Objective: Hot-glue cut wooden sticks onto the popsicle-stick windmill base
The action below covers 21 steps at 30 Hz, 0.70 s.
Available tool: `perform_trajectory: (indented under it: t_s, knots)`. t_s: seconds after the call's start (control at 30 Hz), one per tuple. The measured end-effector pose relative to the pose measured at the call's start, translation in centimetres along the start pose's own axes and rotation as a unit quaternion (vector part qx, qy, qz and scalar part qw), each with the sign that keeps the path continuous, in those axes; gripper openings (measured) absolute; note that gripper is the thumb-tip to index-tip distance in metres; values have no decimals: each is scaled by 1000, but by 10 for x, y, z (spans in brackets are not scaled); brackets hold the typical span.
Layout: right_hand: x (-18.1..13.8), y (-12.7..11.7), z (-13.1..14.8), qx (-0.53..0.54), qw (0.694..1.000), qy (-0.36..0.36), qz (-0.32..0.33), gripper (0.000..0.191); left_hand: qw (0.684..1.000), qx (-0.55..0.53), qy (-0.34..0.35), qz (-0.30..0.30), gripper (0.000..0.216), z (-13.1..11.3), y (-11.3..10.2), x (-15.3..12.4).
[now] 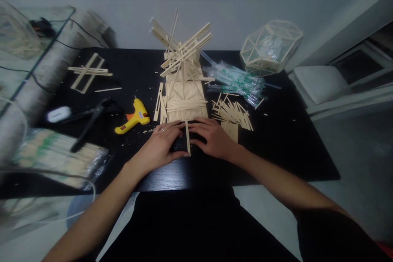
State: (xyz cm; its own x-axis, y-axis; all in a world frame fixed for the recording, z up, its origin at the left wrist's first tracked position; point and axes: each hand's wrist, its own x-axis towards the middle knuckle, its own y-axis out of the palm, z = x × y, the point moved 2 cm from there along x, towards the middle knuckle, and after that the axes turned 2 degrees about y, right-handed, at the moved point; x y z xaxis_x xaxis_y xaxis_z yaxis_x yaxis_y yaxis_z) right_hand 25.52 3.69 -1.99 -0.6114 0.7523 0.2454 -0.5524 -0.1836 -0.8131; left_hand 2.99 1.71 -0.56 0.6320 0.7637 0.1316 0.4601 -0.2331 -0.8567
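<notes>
A windmill model of wooden sticks (183,77) stands in the middle of the black table (285,147). Both my hands lie flat on the table just in front of its base. Between them a single wooden stick (187,138) points away from me. My left hand (164,143) rests on the stick's left side, fingers stretched toward it. My right hand (211,137) lies on the right side, fingers stretched out and touching the stick. Neither hand grips anything.
A yellow glue gun (135,118) lies left of the model, black pliers (92,120) farther left. A pile of cut sticks (233,114) sits right, plastic-wrapped stick packs (238,80) behind it. A geodesic stick frame (270,47) stands at back right, a stick cross (89,72) back left.
</notes>
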Motion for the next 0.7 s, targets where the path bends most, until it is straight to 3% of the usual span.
perform_trajectory:
  t_s: [0.2,0.5,0.7]
  knots:
    - [-2,3,-4,14,999,-24,-31,24,999,-37,-1,-27,48,9,2,-4]
    - [-1,3,-5,38,997,-42,-51,16,993,-25,-16,-117,21,6,4,-5]
    - [0,7,-10,42,996,-37,-65,14,995,54,-30,-79,32,-3,9,-1]
